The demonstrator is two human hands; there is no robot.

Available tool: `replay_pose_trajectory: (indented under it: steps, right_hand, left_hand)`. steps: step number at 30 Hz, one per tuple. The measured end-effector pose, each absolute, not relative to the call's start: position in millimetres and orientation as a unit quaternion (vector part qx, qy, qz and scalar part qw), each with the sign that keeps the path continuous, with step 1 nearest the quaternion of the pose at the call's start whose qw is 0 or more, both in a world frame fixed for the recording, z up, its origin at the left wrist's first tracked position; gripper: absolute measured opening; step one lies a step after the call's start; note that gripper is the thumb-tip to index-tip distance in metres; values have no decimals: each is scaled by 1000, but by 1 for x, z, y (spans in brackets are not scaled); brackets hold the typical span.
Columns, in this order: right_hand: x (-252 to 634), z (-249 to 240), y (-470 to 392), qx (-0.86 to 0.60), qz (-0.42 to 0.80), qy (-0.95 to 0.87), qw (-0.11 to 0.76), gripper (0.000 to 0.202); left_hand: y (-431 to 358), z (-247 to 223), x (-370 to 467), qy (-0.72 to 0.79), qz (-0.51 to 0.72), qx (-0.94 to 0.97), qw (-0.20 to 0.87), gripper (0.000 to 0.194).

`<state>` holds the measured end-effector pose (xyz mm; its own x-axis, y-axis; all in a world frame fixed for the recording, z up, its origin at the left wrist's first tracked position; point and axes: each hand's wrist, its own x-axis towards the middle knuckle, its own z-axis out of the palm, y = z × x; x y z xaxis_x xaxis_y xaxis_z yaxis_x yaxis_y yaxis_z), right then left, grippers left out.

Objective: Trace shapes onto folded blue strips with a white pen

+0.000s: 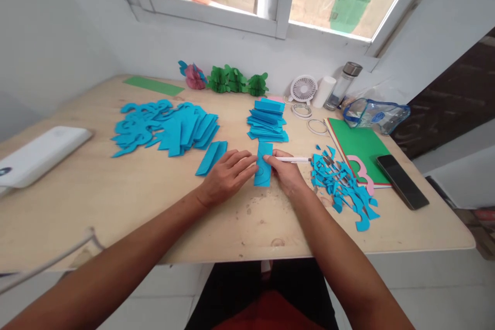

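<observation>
A blue paper strip (263, 175) with a curved line drawn on it lies upright in front of me. My right hand (284, 169) pinches its right edge, and a white pen (292, 160) rests in the same hand, pointing right. The fingertips of my left hand (230, 174) touch the strip's left edge, fingers stretched out and holding nothing. Beside that hand is a folded blue piece (212, 157). Just beyond the strip sits a stack of folded blue papers (266, 119).
Cut blue shapes (143, 124) are heaped at the left, blue scraps (340, 180) at the right. A green folder (356, 149), phone (402, 180), tape rings (301, 110), small fan (303, 88) and bottle (343, 85) stand or lie rightward. A white device (46, 154) is far left.
</observation>
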<state>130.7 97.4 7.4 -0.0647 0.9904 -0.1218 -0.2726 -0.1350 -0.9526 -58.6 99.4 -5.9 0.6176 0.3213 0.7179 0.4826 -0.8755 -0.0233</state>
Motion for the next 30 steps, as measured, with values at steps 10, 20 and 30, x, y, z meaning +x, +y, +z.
replay_pose_trajectory:
  steps: [10, 20, 30]
  right_hand:
    - [131, 8, 97, -444, 614, -405, 512, 27]
    - [132, 7, 97, -442, 613, -421, 502, 26]
    - [133, 7, 98, -459, 607, -423, 492, 27]
  left_hand:
    - [97, -4, -56, -189, -385, -887, 171, 20]
    - [98, -6, -55, -186, -397, -880, 185, 16]
    - [98, -5, -55, -203, -428, -859, 192, 21]
